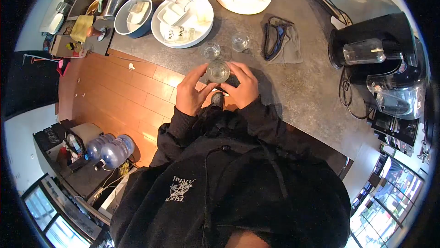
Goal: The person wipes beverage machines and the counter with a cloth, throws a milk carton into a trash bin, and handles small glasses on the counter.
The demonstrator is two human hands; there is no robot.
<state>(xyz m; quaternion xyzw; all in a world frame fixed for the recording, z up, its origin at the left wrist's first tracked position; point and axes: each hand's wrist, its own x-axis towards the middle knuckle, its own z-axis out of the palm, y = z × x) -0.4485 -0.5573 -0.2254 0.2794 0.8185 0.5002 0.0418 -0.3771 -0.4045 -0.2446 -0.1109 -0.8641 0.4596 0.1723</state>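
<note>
A clear glass (218,72) is held between both hands at the near edge of the grey counter. My left hand (192,91) has its fingers and thumb round the glass's left side. On the right side, my right hand (243,84) grips the same glass. Just beyond it stand two more clear glasses, one (211,50) close behind the held one and another (240,42) a little farther right. Eyeglasses (273,41) lie on a grey cloth (290,46) to the right of them.
A white tray (182,42) with containers, a blue bowl (133,31) and a white plate (243,8) line the counter's far side. A black coffee machine (380,41) and cables (347,89) are at the right. Large water bottles (114,151) stand lower left.
</note>
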